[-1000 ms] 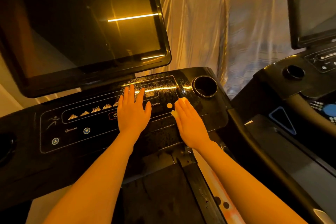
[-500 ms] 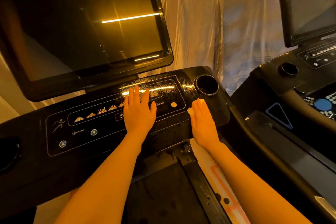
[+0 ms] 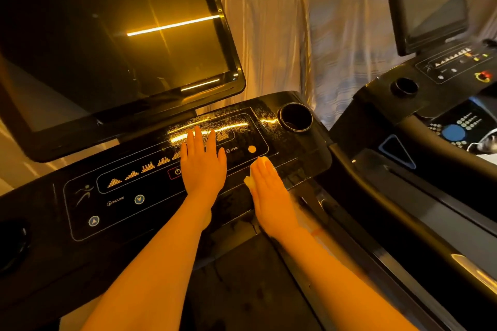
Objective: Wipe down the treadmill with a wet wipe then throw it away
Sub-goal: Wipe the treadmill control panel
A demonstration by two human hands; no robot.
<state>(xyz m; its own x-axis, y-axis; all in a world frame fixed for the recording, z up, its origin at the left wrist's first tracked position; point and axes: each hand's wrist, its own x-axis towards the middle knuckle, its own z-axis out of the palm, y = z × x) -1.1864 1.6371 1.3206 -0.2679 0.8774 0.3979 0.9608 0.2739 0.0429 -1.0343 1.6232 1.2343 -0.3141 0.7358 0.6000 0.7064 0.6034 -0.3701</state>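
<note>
The black treadmill console [image 3: 129,212] stretches across the view, with a dark screen [image 3: 107,43] above it and wet streaks on its glossy panel. My left hand [image 3: 201,166] rests flat on the middle of the panel, fingers straight. My right hand [image 3: 269,191] lies flat on the console's lower right part and presses the wet wipe [image 3: 248,183] against it. Only pale edges of the wipe show at the fingertips and beside the thumb.
A round cup holder [image 3: 295,117] sits at the console's right end. The running belt [image 3: 250,285] lies below my arms. A second treadmill [image 3: 430,94] stands close on the right. A plastic sheet [image 3: 309,35] hangs behind both machines.
My right hand with the wipe slid right toward the cup holder, then came back left and down the panel. My left hand stayed on the panel. The view shifted slightly.
</note>
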